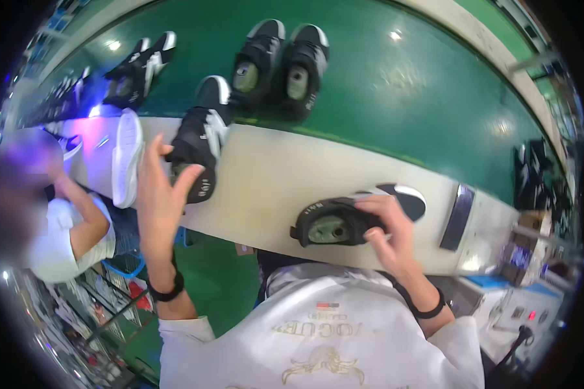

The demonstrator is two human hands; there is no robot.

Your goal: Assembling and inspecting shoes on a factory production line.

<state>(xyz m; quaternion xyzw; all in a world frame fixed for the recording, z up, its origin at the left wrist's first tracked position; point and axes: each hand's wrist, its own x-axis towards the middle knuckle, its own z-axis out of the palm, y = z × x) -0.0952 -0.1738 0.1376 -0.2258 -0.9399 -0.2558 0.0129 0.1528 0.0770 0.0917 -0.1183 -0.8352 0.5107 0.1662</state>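
Note:
A black sneaker (328, 228) with a white-edged sole lies sideways on the pale bench, its toe to the right and its green insole visible. My right hand (390, 232) has its fingers over the sneaker's tongue and upper, with the thumb against the near side. Off to the left, my left hand (160, 201) is raised with thumb and fingers apart, holding nothing. Just beyond it a second black sneaker (202, 135) points away from me, its heel partly behind my thumb; whether they touch I cannot tell.
A white sole (128, 159) stands left of my left hand. On the green surface (396, 91) beyond are a pair of black sneakers (298, 74) and more shoes at far left and right. A dark bar (457, 217) lies at the bench's right. Another person (78, 227) sits at left.

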